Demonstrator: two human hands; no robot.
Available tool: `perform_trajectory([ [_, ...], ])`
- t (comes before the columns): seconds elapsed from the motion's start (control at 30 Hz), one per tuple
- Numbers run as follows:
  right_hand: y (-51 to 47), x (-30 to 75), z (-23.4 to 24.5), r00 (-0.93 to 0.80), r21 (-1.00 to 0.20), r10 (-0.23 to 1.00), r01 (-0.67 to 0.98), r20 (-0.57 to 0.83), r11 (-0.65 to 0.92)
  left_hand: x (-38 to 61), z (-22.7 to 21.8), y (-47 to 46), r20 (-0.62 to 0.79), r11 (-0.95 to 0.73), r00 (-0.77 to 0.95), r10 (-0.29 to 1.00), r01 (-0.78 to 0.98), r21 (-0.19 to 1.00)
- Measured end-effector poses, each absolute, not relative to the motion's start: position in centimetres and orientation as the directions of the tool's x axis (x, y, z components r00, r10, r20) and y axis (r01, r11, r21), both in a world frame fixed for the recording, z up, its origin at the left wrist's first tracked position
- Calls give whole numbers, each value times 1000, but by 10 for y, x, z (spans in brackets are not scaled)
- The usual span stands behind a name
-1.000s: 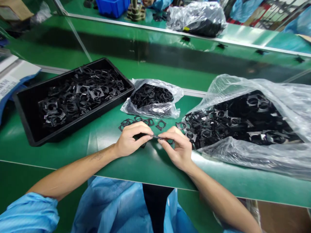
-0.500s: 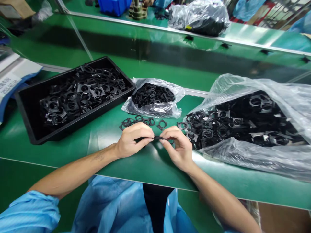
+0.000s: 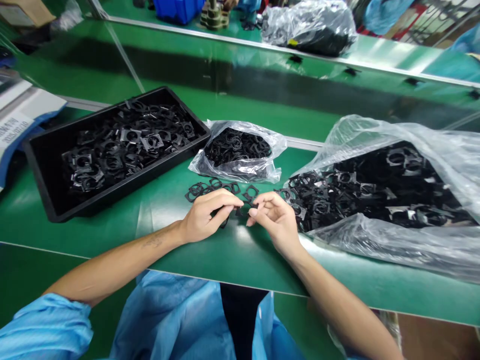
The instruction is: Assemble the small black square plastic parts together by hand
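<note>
Nearest, at the bottom of the frame, are the blue sleeves point(image 3: 48, 320) of the person, and after them the green worktop point(image 3: 375, 280).

In the centre are the two hands, and here is the change. Half a second ago both hands pinch one thin black plate, seen by its edge. Now the right hand point(image 3: 279, 220) has its thumb and fingers parted, so its grip looks released. The left hand point(image 3: 204, 217) has the thumb and index finger bent close together; whether its grip has something in it, I cannot tell. A dark flat piece point(image 3: 242, 212) is in the small gap between the hands, low over the worktop or on it. For the work, this probably means that the two-handed pinch is finished, at least for this moment.

Just beyond the fingers lie loose black frames point(image 3: 204, 189) with round holes. Farther, the black tray point(image 3: 123, 186) at left, the small plastic bag point(image 3: 240, 172) in the upper middle and the large clear bag point(image 3: 356, 235) at right all contain similar parts; they stay as they were. Farthest, at the top edge, are a blue bin point(image 3: 179, 10) and a wrapped bundle point(image 3: 311, 25).
</note>
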State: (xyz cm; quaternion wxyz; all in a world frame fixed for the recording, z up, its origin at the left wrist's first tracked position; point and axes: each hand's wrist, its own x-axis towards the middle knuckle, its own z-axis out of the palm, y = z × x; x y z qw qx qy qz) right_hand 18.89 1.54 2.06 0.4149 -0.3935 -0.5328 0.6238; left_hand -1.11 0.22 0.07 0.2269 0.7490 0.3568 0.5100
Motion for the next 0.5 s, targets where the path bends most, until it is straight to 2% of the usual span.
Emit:
perform_trajectory([
  [0.13,19,189,18,-373,-975,922,-144,-105,-169,-13,-2,3,649,-688,240,722,351,635],
  [0.2,18,190,18,-385,-982,918,-115,-94,-149,-13,-2,3,673,-706,235,702,357,612],
  [0.3,16,191,19,-313,-997,948,42,54,70,-13,0,4,662,-694,224,715,345,632],
  [0.4,13,192,21,-293,-940,925,167,240,296,-13,2,5,614,-636,182,768,326,699],
  [0.5,11,191,20,-325,-935,910,154,257,319,-13,2,6,555,-568,138,820,308,763],
])
